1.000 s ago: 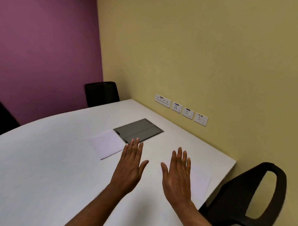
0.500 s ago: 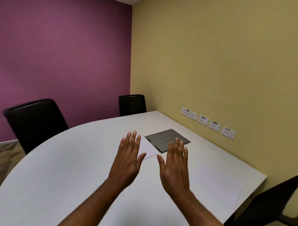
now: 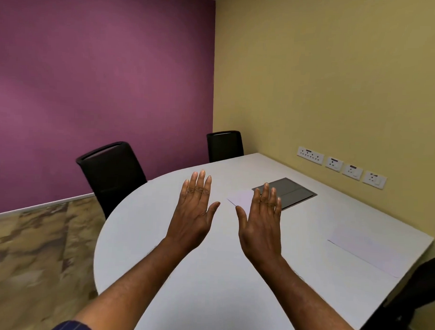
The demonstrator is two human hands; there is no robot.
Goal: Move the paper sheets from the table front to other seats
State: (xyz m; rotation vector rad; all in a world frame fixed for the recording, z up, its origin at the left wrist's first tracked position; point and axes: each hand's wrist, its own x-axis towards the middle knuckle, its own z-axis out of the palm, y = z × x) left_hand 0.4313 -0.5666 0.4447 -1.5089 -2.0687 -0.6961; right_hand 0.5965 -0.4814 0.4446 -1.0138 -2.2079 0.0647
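We saw a purple wall [image 3: 103,86] at 10 o'clock and a yellow wall [image 3: 337,82] at 1 o'clock, meeting in a corner. Patterned tan floor [image 3: 36,245] lay at 8 o'clock, blurred. A white table [image 3: 207,288], rounded at its left end and square at its right, filled the lower middle.

Three black chairs: one [image 3: 110,171] at 10 o'clock against the table's curved edge, one [image 3: 224,145] at 12 o'clock in the corner, one [image 3: 409,302] at 4 o'clock, only partly in view.

Paper sheets were plain, pale, flat on the table, no print we could make out. The near sheet [image 3: 366,249] lay at 3 o'clock by the table's right edge, just beside the 4 o'clock chair; long axis ran from 10 toward 4 o'clock. The far sheet [image 3: 242,199] lay at 1 o'clock, touching the grey floor-box lid [image 3: 288,192] set in the tabletop; the right hand hid part of it, so we couldn't tell its long axis.

Four white socket plates [image 3: 342,168] sat in a row on the yellow wall just above the table.

Left hand [image 3: 194,211] and right hand [image 3: 261,223] were both spread flat, fingers straight and pointing to 12 o'clock, backs toward us, holding nothing. Whether they touched the table, we couldn't tell. A striped dark sleeve [image 3: 72,327] showed at 7 o'clock.
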